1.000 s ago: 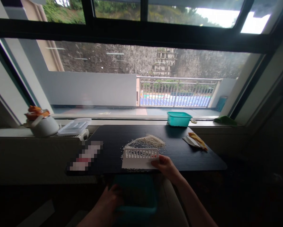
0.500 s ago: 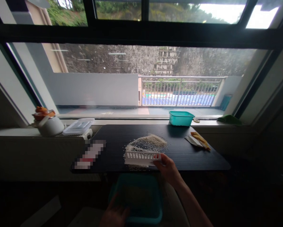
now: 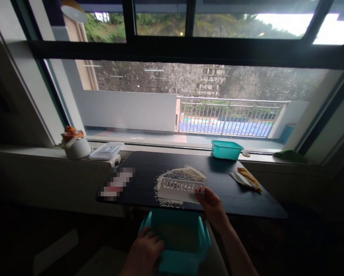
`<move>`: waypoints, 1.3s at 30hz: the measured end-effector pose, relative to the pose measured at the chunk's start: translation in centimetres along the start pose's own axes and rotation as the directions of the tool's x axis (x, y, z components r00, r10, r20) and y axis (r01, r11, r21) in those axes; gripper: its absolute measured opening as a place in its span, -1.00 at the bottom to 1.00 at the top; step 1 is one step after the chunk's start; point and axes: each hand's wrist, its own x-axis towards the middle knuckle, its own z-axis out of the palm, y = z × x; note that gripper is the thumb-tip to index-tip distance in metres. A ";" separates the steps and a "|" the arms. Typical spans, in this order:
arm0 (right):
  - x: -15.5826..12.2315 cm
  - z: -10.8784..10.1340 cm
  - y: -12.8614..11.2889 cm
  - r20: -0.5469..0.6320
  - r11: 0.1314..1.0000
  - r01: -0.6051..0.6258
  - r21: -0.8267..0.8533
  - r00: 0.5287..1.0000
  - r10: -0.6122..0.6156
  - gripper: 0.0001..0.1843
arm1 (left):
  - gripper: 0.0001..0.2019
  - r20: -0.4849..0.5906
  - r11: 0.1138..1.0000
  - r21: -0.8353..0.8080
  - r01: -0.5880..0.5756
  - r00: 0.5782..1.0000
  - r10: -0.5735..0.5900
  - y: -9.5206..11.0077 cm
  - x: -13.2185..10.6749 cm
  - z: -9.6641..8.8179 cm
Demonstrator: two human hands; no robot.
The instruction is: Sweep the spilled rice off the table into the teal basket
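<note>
A pile of white grains (image 3: 186, 174) lies on the black table (image 3: 241, 199). My right hand (image 3: 212, 205) grips the right end of a white slotted plastic scraper (image 3: 180, 189) that stands on its edge just in front of the pile, with grains scattered around it. Below the table's near edge my left hand (image 3: 144, 253) holds the left rim of a teal plastic tub (image 3: 177, 239), fingers curled over the rim. The tub's inside looks pale, but its contents are too dim to make out.
A second teal tub (image 3: 226, 149) sits at the table's far right on the sill. An orange and white wrapper (image 3: 246, 178) lies at the right. A blurred flat packet (image 3: 117, 184) lies at the left. A white pot (image 3: 75, 145) and clear lidded box (image 3: 106, 150) stand on the sill.
The scraper has been drawn toward the table's near edge and tilted up again, pushing grains. My left hand has shifted the teal tub up closer under the edge. The view turned left.
</note>
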 end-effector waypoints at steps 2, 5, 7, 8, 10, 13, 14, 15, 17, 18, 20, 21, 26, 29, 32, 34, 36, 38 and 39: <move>-0.3 0.1 0.1 0.013 1.000 -0.010 0.001 1.000 0.010 -0.65 | -0.87 -0.005 1.000 0.001 -0.002 1.000 0.002 0.3 -0.3 -0.2; -0.4 0.1 0.6 0.004 1.000 -0.013 -0.013 1.000 0.013 -0.63 | -0.87 -0.015 1.000 -0.005 0.015 1.000 -0.015 0.7 -0.6 -0.6; -0.5 0.0 0.9 -0.013 0.999 -0.009 -0.037 1.000 0.008 -0.63 | -0.86 -0.019 1.000 -0.012 0.012 1.000 -0.012 0.8 -0.7 -0.8; -0.5 -0.1 1.0 -0.013 0.999 -0.008 -0.048 1.000 0.007 -0.62 | -0.85 -0.021 1.000 -0.013 0.006 1.000 -0.006 0.8 -0.7 -0.8; -0.6 -0.3 1.1 -0.001 0.998 -0.006 -0.059 1.000 0.006 -0.62 | -0.85 -0.021 1.000 -0.008 0.003 1.000 -0.003 0.8 -0.6 -0.9; -0.6 -0.6 1.0 0.018 0.999 -0.005 -0.043 1.000 0.006 -0.61 | -0.88 0.003 1.000 -0.006 0.012 1.000 -0.012 0.8 -0.6 -0.8; -0.6 -0.6 0.9 0.018 0.999 -0.005 -0.033 1.000 0.006 -0.62 | -0.88 0.013 1.000 -0.009 0.014 1.000 -0.014 0.8 -0.6 -0.8; -0.5 -0.6 0.9 0.023 1.000 -0.007 -0.024 1.000 0.008 -0.62 | -0.88 0.019 1.000 -0.012 0.017 1.000 -0.017 0.8 -0.7 -0.8; -0.2 -0.4 0.9 0.026 1.000 -0.004 -0.017 1.000 0.004 -0.61 | -0.87 0.022 0.999 -0.019 0.025 0.999 -0.025 1.0 -0.8 -0.9; -0.1 -0.4 0.9 0.023 1.000 0.001 -0.020 1.000 0.000 -0.61 | -0.86 0.020 0.999 -0.022 0.030 0.999 -0.030 1.0 -0.9 -0.9; -0.1 -0.2 1.1 0.013 1.000 0.004 -0.021 1.000 -0.003 -0.61 | -0.85 0.014 0.999 -0.024 0.036 0.999 -0.035 1.1 -1.0 -1.0; -0.2 -0.2 1.1 0.008 1.000 0.001 -0.013 1.000 -0.001 -0.60 | -0.85 0.014 0.999 -0.021 0.034 0.999 -0.033 1.0 -1.0 -0.9; -0.9 -0.6 1.1 0.036 0.999 -0.045 0.012 0.998 0.044 -0.64 | -0.84 0.017 1.000 -0.002 0.015 1.000 -0.015 1.0 -0.8 -0.9; -0.9 -0.8 0.9 0.035 0.999 -0.046 0.014 0.998 0.045 -0.66 | -0.85 0.017 1.000 0.010 0.015 1.000 -0.015 1.1 -0.9 -1.2; -0.7 -0.8 0.9 0.022 0.998 -0.059 0.024 0.998 0.058 -0.66 | -0.82 0.000 1.000 0.006 0.026 1.000 -0.026 1.3 -1.0 -1.5; -0.8 -0.7 1.0 0.007 0.997 -0.070 0.042 0.998 0.069 -0.63 | -0.82 -0.008 1.000 -0.007 0.025 1.000 -0.026 1.3 -1.0 -1.5; -0.9 -0.7 1.1 -0.007 0.997 -0.071 0.040 0.997 0.071 -0.60 | -0.84 -0.007 1.000 -0.015 0.020 1.000 -0.020 1.2 -1.0 -1.5; -1.1 -0.7 1.1 -0.009 0.998 -0.069 0.016 0.998 0.069 -0.59 | -0.85 -0.004 1.000 -0.009 0.018 1.000 -0.018 1.1 -0.9 -1.4; -1.1 -0.7 1.0 -0.004 0.998 -0.070 0.006 0.998 0.070 -0.59 | -0.84 -0.007 1.000 -0.003 0.018 1.000 -0.018 1.1 -0.9 -1.3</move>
